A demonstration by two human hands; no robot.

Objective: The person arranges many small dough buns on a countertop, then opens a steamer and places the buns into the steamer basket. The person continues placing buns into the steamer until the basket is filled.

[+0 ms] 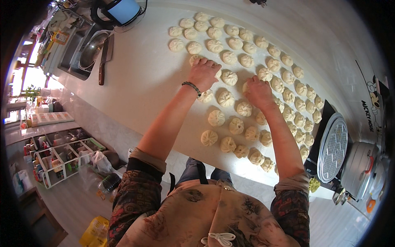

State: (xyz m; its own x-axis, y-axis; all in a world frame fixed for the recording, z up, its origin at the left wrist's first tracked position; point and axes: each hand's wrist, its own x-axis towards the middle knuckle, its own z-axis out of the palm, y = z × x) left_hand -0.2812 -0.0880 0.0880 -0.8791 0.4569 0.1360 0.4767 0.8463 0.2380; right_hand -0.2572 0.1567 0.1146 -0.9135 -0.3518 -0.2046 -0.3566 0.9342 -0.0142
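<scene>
Pleated dough buns point(226, 98) stand in loose rows across the pale countertop point(145, 86). My left hand point(203, 74), with a dark beaded bracelet at the wrist, reaches palm-down over two of them. One bun point(193, 59) shows beyond its fingertips, and another bun point(218, 74) peeks out between thumb and fingers. To the right, my right hand point(259, 92) bends down over a bun point(245, 87), of which only the left edge is visible. The hands hide their contact with the dough, so whether either one grips a bun is unclear.
A cleaver point(105, 60) lies beside the sink point(69, 58), which holds a metal bowl point(94, 51). An electric kettle point(122, 12) stands at the back left. On the right are a perforated steamer tray point(333, 148) and a metal pot point(359, 169).
</scene>
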